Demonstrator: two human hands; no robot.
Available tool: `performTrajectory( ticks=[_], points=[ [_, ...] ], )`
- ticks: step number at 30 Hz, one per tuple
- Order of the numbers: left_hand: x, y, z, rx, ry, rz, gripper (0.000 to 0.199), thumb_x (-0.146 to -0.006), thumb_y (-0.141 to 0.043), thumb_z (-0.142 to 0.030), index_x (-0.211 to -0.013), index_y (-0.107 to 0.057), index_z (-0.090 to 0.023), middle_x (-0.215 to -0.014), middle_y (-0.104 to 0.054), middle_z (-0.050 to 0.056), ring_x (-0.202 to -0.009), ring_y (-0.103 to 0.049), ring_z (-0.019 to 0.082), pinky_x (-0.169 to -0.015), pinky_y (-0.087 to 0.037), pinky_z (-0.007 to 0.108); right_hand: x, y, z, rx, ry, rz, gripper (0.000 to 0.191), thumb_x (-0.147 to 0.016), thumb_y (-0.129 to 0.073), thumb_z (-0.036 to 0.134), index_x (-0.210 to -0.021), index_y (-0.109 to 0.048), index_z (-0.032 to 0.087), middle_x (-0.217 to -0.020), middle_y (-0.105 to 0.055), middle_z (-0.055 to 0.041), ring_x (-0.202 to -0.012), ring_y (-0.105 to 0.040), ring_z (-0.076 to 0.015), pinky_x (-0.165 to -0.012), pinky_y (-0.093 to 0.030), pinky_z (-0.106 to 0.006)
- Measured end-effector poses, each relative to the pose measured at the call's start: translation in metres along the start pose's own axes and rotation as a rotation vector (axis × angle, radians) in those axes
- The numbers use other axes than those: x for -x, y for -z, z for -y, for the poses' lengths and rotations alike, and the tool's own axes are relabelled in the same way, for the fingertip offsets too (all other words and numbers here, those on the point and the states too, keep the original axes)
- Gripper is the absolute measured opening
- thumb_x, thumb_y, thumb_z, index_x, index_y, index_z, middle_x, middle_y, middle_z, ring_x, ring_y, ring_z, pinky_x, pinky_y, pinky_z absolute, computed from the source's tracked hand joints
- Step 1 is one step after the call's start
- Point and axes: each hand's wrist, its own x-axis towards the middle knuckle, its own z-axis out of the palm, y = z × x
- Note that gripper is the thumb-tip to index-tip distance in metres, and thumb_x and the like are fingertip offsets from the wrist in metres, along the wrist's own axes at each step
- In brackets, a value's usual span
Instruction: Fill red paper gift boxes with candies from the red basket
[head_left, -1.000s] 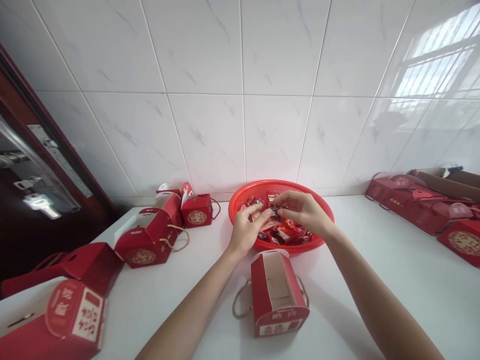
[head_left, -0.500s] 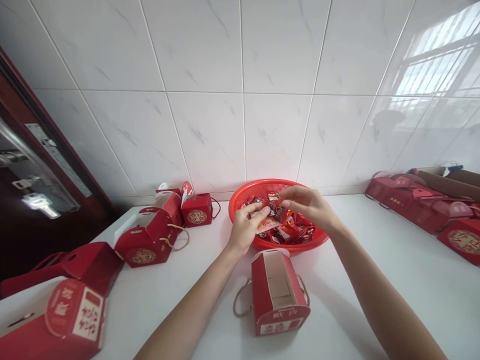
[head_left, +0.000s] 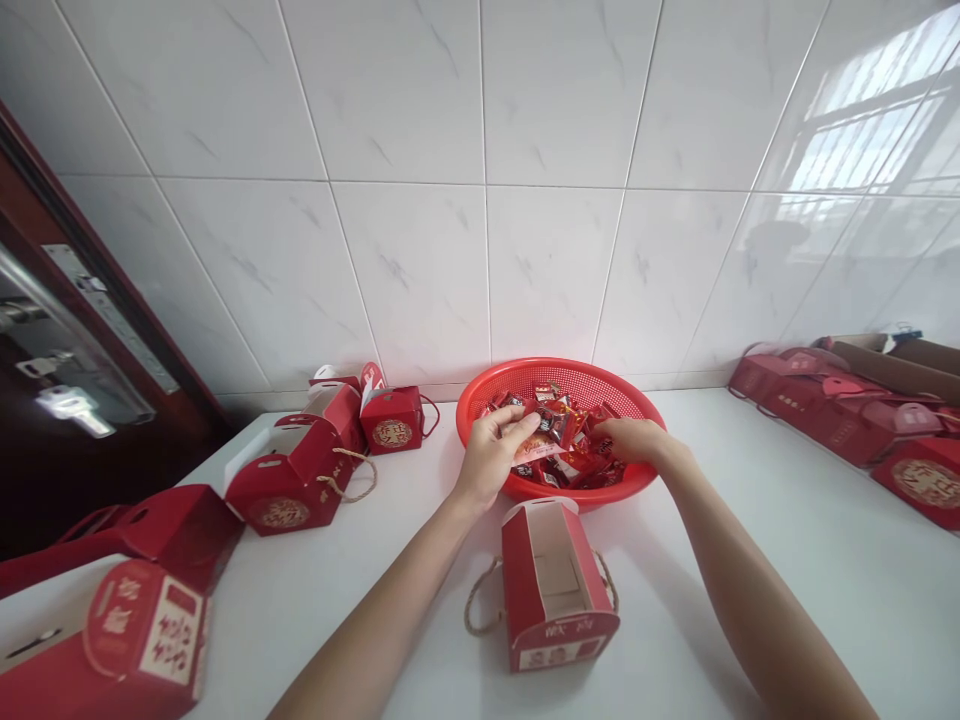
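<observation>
My left hand (head_left: pixel 489 452) is closed on several wrapped candies, among them a pale pink packet (head_left: pixel 537 449) with writing on it, over the near left part of a red plastic basket (head_left: pixel 480 385). Deep on the basket's right side, my right hand (head_left: pixel 634 440) reaches down among red and dark wrapped candies (head_left: pixel 581 462); its fingertips are hidden there. Nearer to me, between my forearms, an open red gift box (head_left: pixel 519 580) stands on the white surface, with a rope handle on each side and bare cardboard showing within.
More red gift boxes (head_left: pixel 289 490) stand along the left, some with lids open. A row of red boxes (head_left: pixel 847 415) lines the right side beside a brown carton (head_left: pixel 892 365). Behind rises a tiled wall (head_left: pixel 420 270); at far left, keys (head_left: pixel 75 408) hang from a door.
My right hand has gone from above the basket, near my left hand, down and to the right into the candies. My left hand stays in place with its candies.
</observation>
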Motion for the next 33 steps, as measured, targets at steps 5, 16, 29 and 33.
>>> performTrajectory(
  ticks=[5,16,29,33],
  points=[
    [0.0,-0.001,0.0,-0.043,-0.01,-0.017,0.043,-0.06,-0.091,-0.051,-0.08,-0.076,-0.016,-0.081,-0.072,0.003,-0.081,-0.068,0.018,-0.079,-0.063,0.033,-0.001,0.0,0.0,0.082,-0.049,0.071,0.073,-0.065,-0.064,0.005,-0.128,-0.07,0.04,-0.125,-0.073,-0.0061,-0.103,-0.07,-0.03,-0.06,-0.044,-0.027],
    [0.0,0.001,0.001,-0.036,-0.007,0.005,0.041,-0.062,-0.09,-0.051,-0.078,-0.075,-0.017,-0.084,-0.069,0.002,-0.085,-0.067,0.02,-0.077,-0.065,0.039,-0.006,-0.001,0.003,0.078,-0.045,0.131,0.037,-0.06,-0.071,0.007,-0.093,-0.076,0.023,-0.086,-0.073,-0.0084,-0.083,-0.07,-0.0292,-0.058,-0.045,-0.029],
    [0.002,-0.001,-0.003,-0.04,-0.007,-0.013,0.04,-0.061,-0.091,-0.05,-0.077,-0.075,-0.017,-0.08,-0.07,0.002,-0.083,-0.068,0.02,-0.074,-0.062,0.032,0.01,0.023,0.014,-0.631,0.311,-0.258,0.042,-0.093,-0.053,0.058,-0.076,-0.059,0.02,-0.069,-0.06,0.0008,-0.062,-0.059,-0.016,-0.06,-0.048,-0.03],
    [0.002,0.0,-0.002,-0.065,-0.003,-0.017,0.041,-0.062,-0.09,-0.051,-0.078,-0.075,-0.017,-0.083,-0.071,0.003,-0.084,-0.068,0.021,-0.075,-0.062,0.033,0.014,0.025,0.024,-0.948,0.41,-0.256,0.031,-0.085,-0.066,0.05,-0.087,-0.071,0.019,-0.081,-0.072,-0.0035,-0.071,-0.07,-0.021,-0.069,-0.056,-0.036]
  ],
)
